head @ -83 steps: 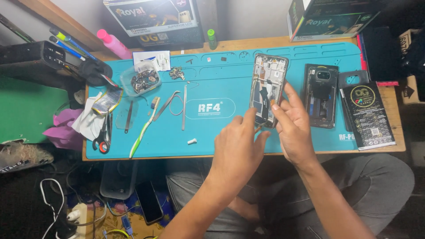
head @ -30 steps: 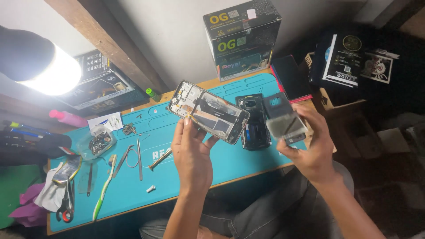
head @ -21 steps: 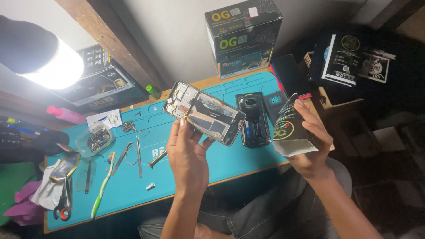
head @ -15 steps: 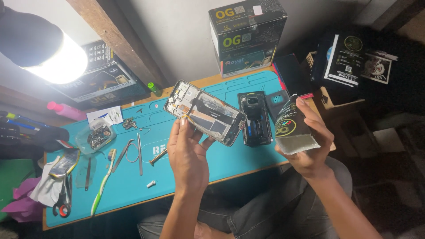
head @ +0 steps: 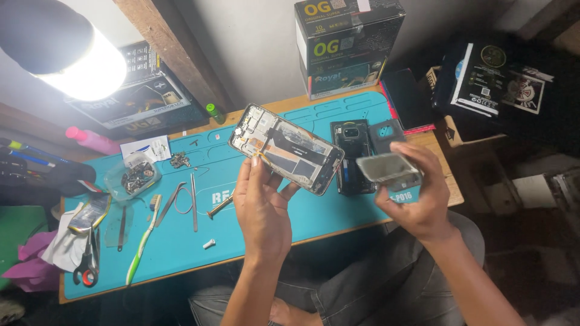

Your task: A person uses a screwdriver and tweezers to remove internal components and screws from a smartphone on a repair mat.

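Observation:
My left hand [head: 262, 207] holds an opened phone frame [head: 286, 148] up over the teal work mat [head: 254, 223], its bare inner side facing me. To its right, my right hand [head: 419, 199] grips a flat grey and silver packet [head: 387, 169], tilted nearly edge-on. Between and behind the two hands, a black phone back cover [head: 352, 154] with a camera cut-out lies on the mat.
Tweezers [head: 172, 200], a metal pry tool [head: 194, 193], a toothbrush [head: 144, 238], scissors [head: 88, 265] and a clear tub of screws [head: 132, 176] lie at the mat's left. A printed black box [head: 348, 43] stands behind. A bright lamp [head: 66, 51] hangs top left. Dark boxes [head: 501, 78] sit at the right.
The view swung up from the mat. My left hand raised the phone frame; my right hand picked up the packet and turned it from flat to nearly edge-on.

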